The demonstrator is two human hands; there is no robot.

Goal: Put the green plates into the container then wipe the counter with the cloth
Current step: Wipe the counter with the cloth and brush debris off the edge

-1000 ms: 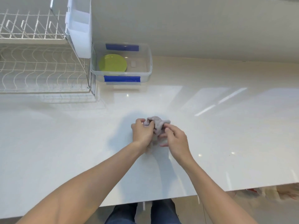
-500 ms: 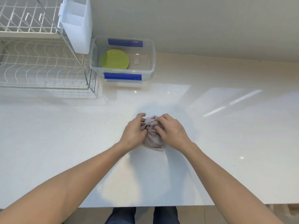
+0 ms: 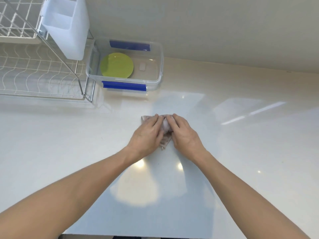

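A green plate (image 3: 117, 65) lies flat inside the clear plastic container (image 3: 159, 49) with blue clips, at the back of the white counter (image 3: 241, 152). A small greyish cloth (image 3: 164, 125) lies on the counter in the middle. My left hand (image 3: 146, 135) and my right hand (image 3: 183, 133) both press down on the cloth, side by side, fingers pointing away from me. Most of the cloth is hidden under the two hands; a corner shows at the left and another between the wrists.
A white wire dish rack (image 3: 34, 69) stands at the back left, with a white plastic cutlery holder (image 3: 66, 26) hung on its right end. A small white object (image 3: 142, 66) lies in the container next to the plate. The wall runs behind the counter.
The cloth was bunched between my fingertips; now both hands lie flat on top of it, pressing it onto the counter a little farther from me. My head has leaned forward.
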